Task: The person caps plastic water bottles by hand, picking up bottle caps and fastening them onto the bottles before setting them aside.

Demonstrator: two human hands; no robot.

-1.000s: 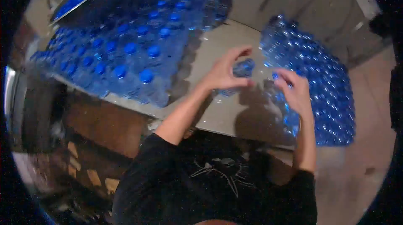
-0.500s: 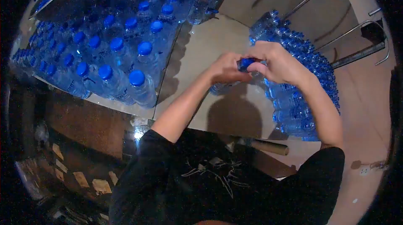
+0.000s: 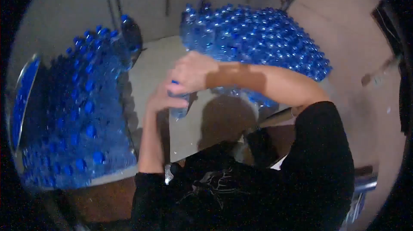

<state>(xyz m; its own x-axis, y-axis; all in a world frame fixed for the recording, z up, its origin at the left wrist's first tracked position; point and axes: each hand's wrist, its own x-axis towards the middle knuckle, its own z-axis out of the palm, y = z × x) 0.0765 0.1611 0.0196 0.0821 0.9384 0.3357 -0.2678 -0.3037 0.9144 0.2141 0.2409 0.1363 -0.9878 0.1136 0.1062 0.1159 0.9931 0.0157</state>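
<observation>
A clear plastic water bottle (image 3: 178, 111) stands or hovers over the pale tabletop; I cannot tell whether its base touches. My left hand (image 3: 162, 98) is wrapped around the bottle's upper part. Over its top curls my right hand (image 3: 191, 72), fingers closed at the blue cap (image 3: 175, 83), which shows only in part between the hands. To the left stand rows of bottles with blue caps (image 3: 92, 119), blurred. Beyond my right forearm is a dense group of bottles (image 3: 258, 33) with shiny blue tops.
The pale table (image 3: 185, 136) runs between the two bottle groups, with a grey wall (image 3: 155, 3) behind. One bottle (image 3: 124, 37) stands by the wall at the back of the left group. At far left is a curved-edged container (image 3: 26, 102) with blue contents.
My view has turned, so the bottle groups sit differently in the picture. Both hands, still together on a bottle, now appear further left, nearer the capped rows.
</observation>
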